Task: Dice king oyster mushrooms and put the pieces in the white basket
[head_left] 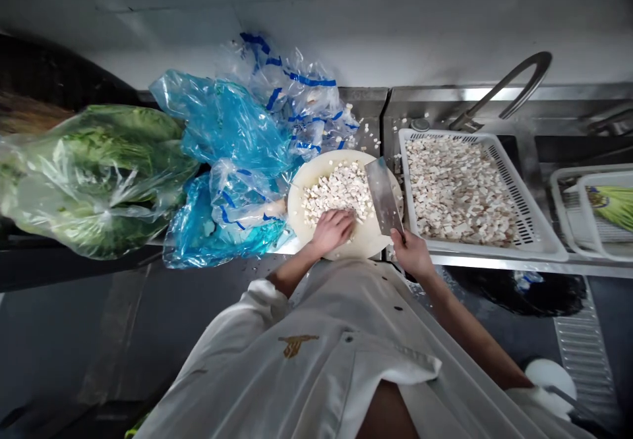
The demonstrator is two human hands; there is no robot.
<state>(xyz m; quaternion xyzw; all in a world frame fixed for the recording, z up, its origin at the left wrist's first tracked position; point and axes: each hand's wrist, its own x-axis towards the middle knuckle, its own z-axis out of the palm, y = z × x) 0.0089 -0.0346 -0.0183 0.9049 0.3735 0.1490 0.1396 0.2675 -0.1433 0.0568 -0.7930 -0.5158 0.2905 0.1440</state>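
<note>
My right hand [412,253] is wrapped round the handle of a cleaver [382,195]. Its broad blade is over the right side of a round, pale cutting board [353,244]. Small white diced pieces [341,192], which look like mushroom, are heaped on the board. My left hand [335,229] lies on the near edge of that heap, fingers stretched out together and partly hidden by the pieces. Right of the board, a white slotted basket [539,244] holds many more diced pieces [455,188].
Clear bags with blue stripes [309,106] and blue plastic bags [237,122] crowd the counter to the left. Beyond them is a bag of leafy greens [103,175]. A curved faucet [524,76] rises behind the basket. Further right stands a basket [610,241] with green stalks [616,205].
</note>
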